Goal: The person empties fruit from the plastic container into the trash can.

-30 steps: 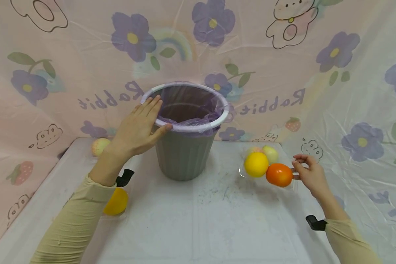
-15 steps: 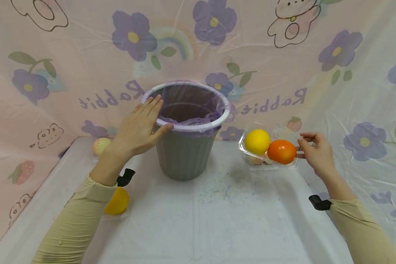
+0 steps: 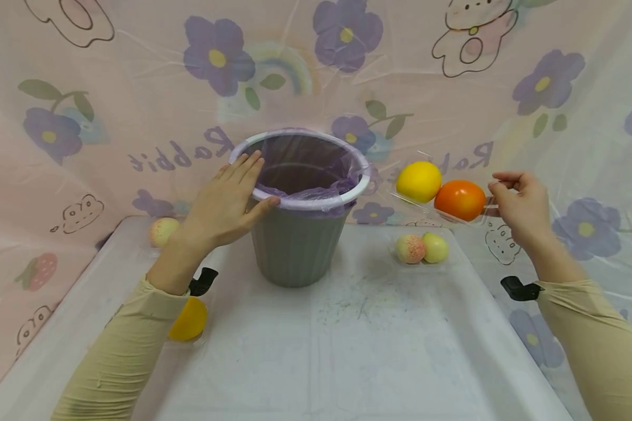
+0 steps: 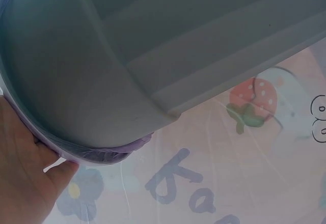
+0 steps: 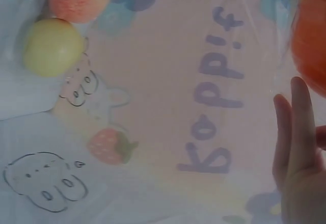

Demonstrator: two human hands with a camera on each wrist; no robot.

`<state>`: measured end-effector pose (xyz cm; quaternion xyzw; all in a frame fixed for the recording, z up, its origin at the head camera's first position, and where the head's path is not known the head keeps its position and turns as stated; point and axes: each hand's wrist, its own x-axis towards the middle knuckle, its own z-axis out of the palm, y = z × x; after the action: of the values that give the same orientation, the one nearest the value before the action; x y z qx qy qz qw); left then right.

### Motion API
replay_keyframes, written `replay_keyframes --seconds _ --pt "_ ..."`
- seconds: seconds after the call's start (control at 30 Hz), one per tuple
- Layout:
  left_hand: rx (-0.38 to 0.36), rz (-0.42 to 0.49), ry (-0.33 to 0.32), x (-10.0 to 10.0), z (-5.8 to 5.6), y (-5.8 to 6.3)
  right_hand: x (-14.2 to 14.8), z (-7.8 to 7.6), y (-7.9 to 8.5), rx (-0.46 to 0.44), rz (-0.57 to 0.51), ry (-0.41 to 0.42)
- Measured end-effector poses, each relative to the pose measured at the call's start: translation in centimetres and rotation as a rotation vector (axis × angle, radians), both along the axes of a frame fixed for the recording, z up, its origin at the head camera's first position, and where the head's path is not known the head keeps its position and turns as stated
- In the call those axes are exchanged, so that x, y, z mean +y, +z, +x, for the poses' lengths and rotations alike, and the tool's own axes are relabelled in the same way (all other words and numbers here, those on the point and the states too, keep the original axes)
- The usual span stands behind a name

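Note:
My left hand point(image 3: 223, 204) lies with straight fingers on the white rim of a grey trash can point(image 3: 295, 251) lined with a purple bag point(image 3: 321, 196). In the left wrist view that hand point(image 4: 25, 168) is at the rim's edge. My right hand point(image 3: 524, 202) pinches the right end of a clear plastic tray point(image 3: 439, 215), raised above the table. The tray carries a yellow round fruit point(image 3: 418, 182) and an orange-red tomato-like fruit point(image 3: 460, 200). Extended fingers point(image 5: 304, 127) show beneath the orange-red fruit point(image 5: 311, 46) in the right wrist view.
Another clear tray at the table's back right holds a pinkish peach-like fruit point(image 3: 410, 249) and a pale green fruit point(image 3: 435, 248). On the left are a speckled peach-like fruit point(image 3: 163, 233) and a yellow fruit point(image 3: 188, 319), partly behind my left arm. A printed curtain point(image 3: 284, 99) hangs behind.
My right hand has lifted the clear tray with the yellow and orange-red fruits up off the lower tray, uncovering the two fruits beneath. The left hand has stayed on the rim.

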<state>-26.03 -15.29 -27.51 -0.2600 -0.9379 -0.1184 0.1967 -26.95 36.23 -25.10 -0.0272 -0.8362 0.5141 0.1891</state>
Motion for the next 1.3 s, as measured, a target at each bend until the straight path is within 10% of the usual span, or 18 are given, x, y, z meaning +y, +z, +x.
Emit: replay_keyframes --seconds 0.23,0.63,1.3 --pt "0.004 -0.002 0.002 0.0 -0.1 0.0 -1.5 -1.3 3.1 0.097 -0.210 0.072" --pt "0.009 -0.009 0.003 0.0 -0.1 0.1 -7.0 -3.7 7.4 0.087 -0.259 0.113" --pt "0.009 -0.005 0.014 0.1 0.1 0.1 -18.4 -7.0 8.3 0.150 -0.137 0.176"
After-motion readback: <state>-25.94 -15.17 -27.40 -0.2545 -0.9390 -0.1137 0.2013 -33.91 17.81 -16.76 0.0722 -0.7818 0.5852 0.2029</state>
